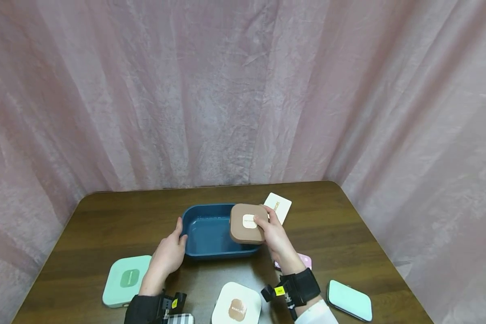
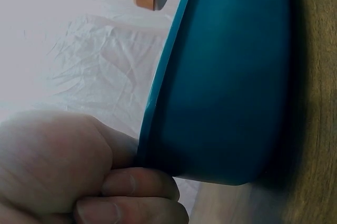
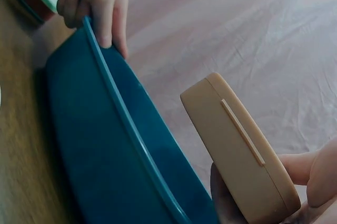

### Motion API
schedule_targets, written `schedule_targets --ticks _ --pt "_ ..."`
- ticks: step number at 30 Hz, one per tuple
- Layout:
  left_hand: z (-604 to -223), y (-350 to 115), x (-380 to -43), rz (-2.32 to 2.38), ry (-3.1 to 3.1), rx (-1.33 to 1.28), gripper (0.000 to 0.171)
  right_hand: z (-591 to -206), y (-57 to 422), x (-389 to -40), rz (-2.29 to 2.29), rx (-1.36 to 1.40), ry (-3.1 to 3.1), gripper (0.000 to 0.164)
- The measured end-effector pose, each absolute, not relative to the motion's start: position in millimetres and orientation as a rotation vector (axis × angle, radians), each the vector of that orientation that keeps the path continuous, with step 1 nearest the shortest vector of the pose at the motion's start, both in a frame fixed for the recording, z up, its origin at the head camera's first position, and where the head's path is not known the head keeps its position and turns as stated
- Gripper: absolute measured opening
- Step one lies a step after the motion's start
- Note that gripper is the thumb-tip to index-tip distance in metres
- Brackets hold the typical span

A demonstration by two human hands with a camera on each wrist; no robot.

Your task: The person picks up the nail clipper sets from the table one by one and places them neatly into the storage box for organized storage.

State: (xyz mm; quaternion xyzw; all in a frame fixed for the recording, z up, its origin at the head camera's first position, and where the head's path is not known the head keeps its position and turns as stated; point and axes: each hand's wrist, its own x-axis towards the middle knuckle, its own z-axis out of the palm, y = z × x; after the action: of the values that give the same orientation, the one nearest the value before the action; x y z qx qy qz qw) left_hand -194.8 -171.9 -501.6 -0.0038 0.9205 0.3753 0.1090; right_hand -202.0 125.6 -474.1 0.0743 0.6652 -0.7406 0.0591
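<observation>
A placing step seems in hand — the right grip (image 1: 276,235) pinches the tan case (image 1: 240,231) above the right end of the blue tray (image 1: 208,235), whose left end the left grip (image 1: 169,253) pinches — and setting it inside would call for lowering, then release.

Ahead of me, a pinkish, crinkled velvety curtain (image 1: 243,90) fills the top and both sides of the head view. Below it is my brown wood-grain table (image 1: 348,238), round-cornered at the back. At lower left I see a mint-green case (image 1: 123,282) with a darker green label. At bottom centre I have a white case (image 1: 236,305) bearing a brown blotch-shaped label, and left of it a checked item (image 1: 181,319), cut by the edge. Right of centre lie a white card (image 1: 281,204) with gold lettering, a partly hidden pink item (image 1: 306,260) and, lower right, a flat mint item (image 1: 349,300).
</observation>
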Motion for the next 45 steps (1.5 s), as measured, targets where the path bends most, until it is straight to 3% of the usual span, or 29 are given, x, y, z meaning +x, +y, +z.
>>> schedule_targets --ticks 25,26,45 --pt "-504.7 -170.8 -192.2 1.143 2.739 0.013 0.066 -488.9 77.6 -208.0 -2.035 0.074 2.231 0.056" --pt "-518.5 -176.0 -197.1 1.181 2.750 0.056 0.066 -489.2 74.7 -208.6 -2.031 0.078 2.235 0.055" --pt "-504.5 -167.5 -194.7 1.127 2.728 -0.021 0.067 -501.8 34.8 -224.9 -1.863 0.009 2.259 0.052"
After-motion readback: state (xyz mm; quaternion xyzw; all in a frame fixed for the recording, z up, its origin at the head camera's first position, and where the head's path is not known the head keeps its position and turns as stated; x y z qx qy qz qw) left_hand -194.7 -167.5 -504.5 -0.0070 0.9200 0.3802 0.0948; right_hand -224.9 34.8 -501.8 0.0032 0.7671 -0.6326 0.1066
